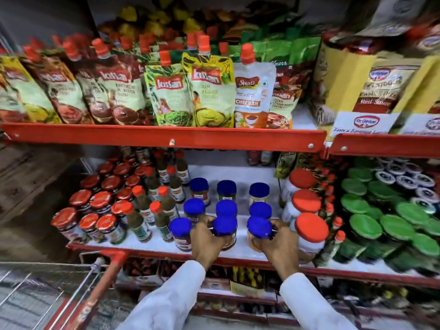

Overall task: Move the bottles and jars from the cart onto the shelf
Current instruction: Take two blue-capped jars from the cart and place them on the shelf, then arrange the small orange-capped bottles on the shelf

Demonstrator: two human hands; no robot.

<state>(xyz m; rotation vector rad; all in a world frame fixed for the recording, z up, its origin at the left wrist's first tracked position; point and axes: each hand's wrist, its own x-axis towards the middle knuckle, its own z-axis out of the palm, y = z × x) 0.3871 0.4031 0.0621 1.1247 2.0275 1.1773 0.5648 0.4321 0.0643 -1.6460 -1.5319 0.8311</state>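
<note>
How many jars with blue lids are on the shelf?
9 blue-lid jars, in three columns of three: back, middle, front. The left hand grips the front-middle jar, the right hand the front-right jar. More may hide behind.

I see bright, even light from above on the shelf fronts. The upper shelf (164, 136) casts shadow over the back rows beneath it. The wide lens bends the frame edges, and all corners smear with blur.
</note>
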